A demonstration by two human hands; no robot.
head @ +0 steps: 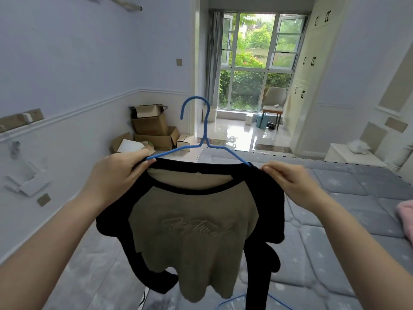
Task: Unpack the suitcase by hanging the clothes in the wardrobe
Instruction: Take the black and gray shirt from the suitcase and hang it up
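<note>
Hanging on a blue hanger [202, 139] above the bed [348, 198], a tan and black shirt [192, 231], left hand [116, 173] fingers clamped on its left shoulder, right hand [288, 177] pinching the right shoulder, possibly a second hanger [232, 301] lying below.

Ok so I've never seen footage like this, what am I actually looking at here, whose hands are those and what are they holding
There is one picture, taken by a wide-angle camera worn on a person's head, looking forward and down, so the two arms are the wearer's own. No machine is involved. The left hand and right hand each grip a shoulder of a tan T-shirt with black sleeves, which sits on a blue wire hanger. Below lies a grey quilted mattress, with a second blue hanger and something pink at its right edge. Behind are cardboard boxes, a window and white cupboards.
</note>
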